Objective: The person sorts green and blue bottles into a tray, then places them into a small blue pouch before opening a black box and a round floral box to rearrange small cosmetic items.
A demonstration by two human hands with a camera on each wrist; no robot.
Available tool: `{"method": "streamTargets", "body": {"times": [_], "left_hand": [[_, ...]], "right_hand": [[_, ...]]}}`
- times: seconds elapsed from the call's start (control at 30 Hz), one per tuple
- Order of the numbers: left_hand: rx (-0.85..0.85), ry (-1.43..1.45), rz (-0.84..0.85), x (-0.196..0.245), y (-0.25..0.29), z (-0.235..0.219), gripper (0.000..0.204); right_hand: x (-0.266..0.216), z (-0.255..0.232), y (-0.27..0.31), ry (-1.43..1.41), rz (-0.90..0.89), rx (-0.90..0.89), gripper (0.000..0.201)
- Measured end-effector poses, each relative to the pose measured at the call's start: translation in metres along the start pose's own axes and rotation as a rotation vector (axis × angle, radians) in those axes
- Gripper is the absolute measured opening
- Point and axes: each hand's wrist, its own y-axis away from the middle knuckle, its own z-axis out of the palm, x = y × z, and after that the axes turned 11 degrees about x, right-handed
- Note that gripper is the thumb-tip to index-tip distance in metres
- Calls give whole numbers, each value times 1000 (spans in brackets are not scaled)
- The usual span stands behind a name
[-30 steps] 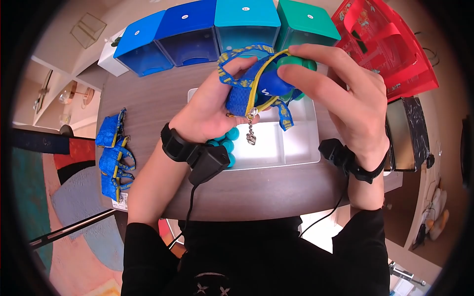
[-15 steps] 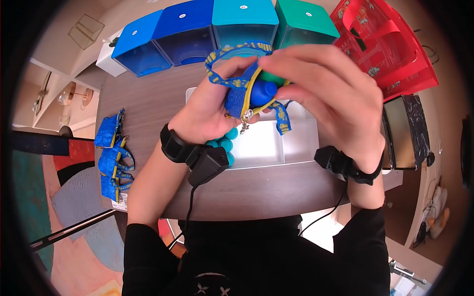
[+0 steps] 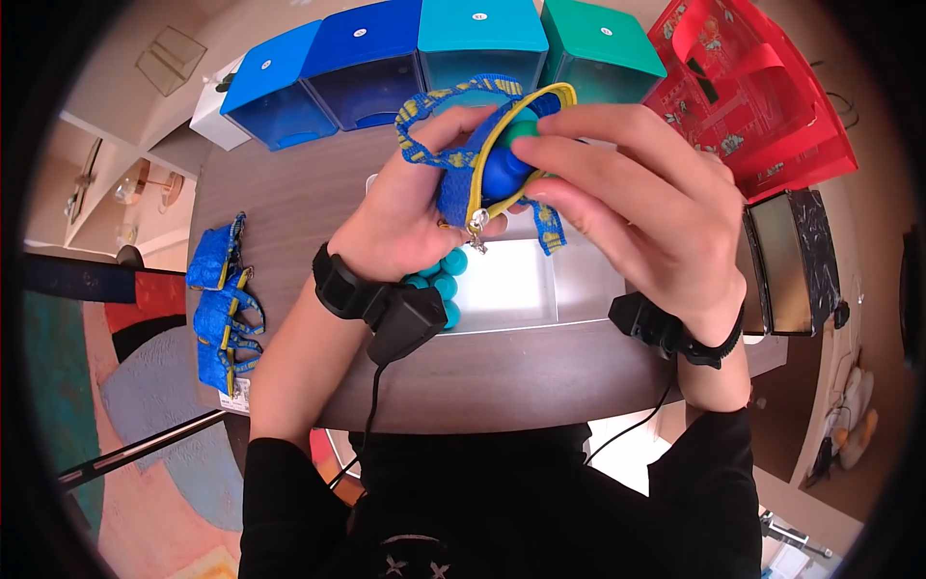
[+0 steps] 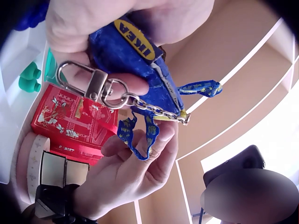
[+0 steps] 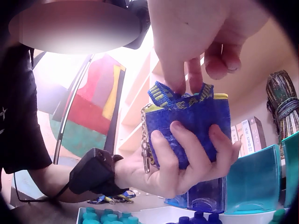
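A small blue bag with yellow trim and patterned straps is gripped from below by the left hand. Its mouth gapes toward the right hand, whose extended fingers touch a blue piece and a green piece inside. In the right wrist view, two fingers of that hand dip into the bag while the left fingers wrap its side. A metal clip and chain dangle from the bag in the left wrist view. The bag's depth is hidden.
Below the hands lies a white divided tray with teal pieces. More blue bags lie at the table's left. Several coloured boxes line the back; a red bag and a dark case are at right.
The blue and green pieces, which stuck out of the bag a second ago, sit deeper in it. The right hand has moved left and down, and the bag's mouth gapes wider than half a second ago.
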Motion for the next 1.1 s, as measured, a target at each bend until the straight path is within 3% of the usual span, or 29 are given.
{"method": "streamTargets", "body": {"times": [0.17, 0.23, 0.37, 0.57, 0.7, 1.0, 1.07, 1.1], "left_hand": [[-17, -97, 30, 0, 2, 2, 33], [59, -160, 92, -4, 4, 8, 33], [-46, -98, -13, -1, -2, -3, 33], [-18, -108, 17, -4, -1, 2, 35], [-5, -133, 37, -6, -2, 2, 38], [152, -257, 23, -8, -2, 6, 44], [-110, -199, -31, -6, -6, -2, 45], [-111, -199, -37, -7, -6, 1, 45]], "right_hand": [[6, 2, 3, 40, 13, -9, 20], [7, 0, 3, 83, 43, -28, 19], [11, 3, 7, 165, 51, -54, 18], [1, -2, 3, 217, 181, -112, 18], [5, 0, 9, 167, 152, -67, 18], [-7, -5, 7, 376, 195, -222, 20], [-7, -5, 7, 340, 247, -259, 25], [-7, -6, 8, 342, 253, -259, 25]]}}
